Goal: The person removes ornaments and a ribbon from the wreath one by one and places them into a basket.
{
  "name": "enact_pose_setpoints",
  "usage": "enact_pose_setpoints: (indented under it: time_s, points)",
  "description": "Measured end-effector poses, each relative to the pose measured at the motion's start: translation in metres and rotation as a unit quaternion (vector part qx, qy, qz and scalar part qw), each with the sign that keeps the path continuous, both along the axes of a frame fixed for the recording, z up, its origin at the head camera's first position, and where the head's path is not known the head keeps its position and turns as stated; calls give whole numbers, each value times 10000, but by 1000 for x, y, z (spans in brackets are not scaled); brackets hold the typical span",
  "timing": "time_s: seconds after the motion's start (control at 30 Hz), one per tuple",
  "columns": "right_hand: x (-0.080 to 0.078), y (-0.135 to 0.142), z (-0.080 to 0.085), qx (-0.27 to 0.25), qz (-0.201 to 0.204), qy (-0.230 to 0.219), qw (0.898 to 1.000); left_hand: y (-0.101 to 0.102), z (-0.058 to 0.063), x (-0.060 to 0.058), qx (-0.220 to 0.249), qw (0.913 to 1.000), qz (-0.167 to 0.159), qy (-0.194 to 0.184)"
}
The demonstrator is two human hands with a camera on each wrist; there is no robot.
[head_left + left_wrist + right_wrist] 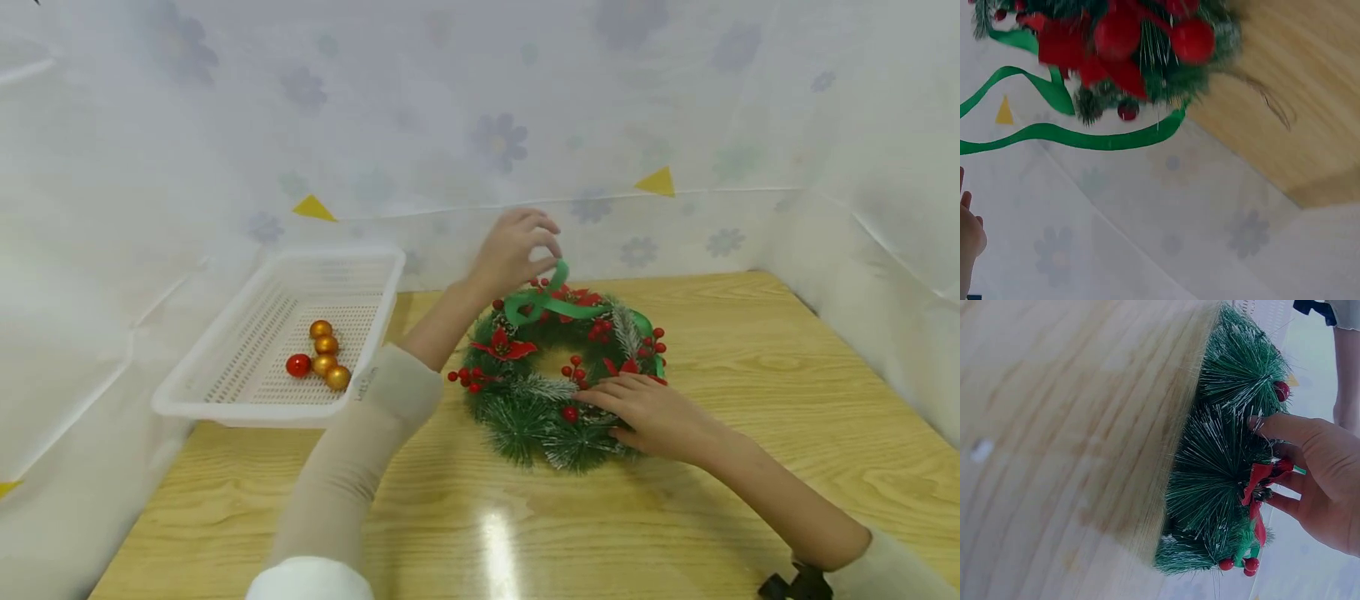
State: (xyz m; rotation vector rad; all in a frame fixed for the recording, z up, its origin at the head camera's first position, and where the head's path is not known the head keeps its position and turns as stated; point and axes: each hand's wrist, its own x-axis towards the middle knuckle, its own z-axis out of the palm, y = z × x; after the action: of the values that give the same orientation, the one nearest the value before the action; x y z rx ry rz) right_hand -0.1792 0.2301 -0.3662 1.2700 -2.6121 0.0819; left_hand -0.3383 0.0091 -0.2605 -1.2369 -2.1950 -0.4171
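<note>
A green wreath with frosted sprigs lies on the table, trimmed with red poinsettias and red berries. Over its far side, my left hand pinches a raised end of green ribbon between thumb and fingers. The ribbon loops across the wreath's back and runs down its right side; the left wrist view shows long strands of ribbon. At the near right, my right hand grips the wreath's rim. Its thumb presses the outer needles while the fingers reach over beside a red flower.
A white plastic basket stands left of the wreath, beside my left forearm. In it lie several gold balls and a red ball. Flower-patterned white sheeting with yellow triangles surrounds the wooden table.
</note>
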Motion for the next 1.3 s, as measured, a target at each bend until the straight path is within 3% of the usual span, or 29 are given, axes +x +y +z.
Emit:
enact_pose_setpoints:
  time_s: [0.1,0.27,0.4,0.53,0.63,0.77,1.07,1.3]
  points:
    - [1,-1,-1,10,-2,29,10000,20,-22,6,-410,9987,-123,290]
    - [3,-3,-2,-3,44,65,10000,43,-51,8,-1095,9921,233,567]
    - [5,-4,-1,-12,29,71,10000,59,-64,7,-1743,9814,795,134]
    - [7,-5,0,18,21,81,10000,71,-68,6,-2074,9692,1249,-460]
    - [8,-7,1,-21,45,111,9999,76,-67,5,-2168,9657,1304,-587]
    - [8,-9,3,-52,85,154,9998,84,-62,1,-2188,9648,1375,-489]
    - [7,-12,2,13,61,159,9999,104,-35,8,-1094,9863,1235,-1]
    - [3,-11,0,2,51,214,9998,117,-16,21,-585,9898,1212,470]
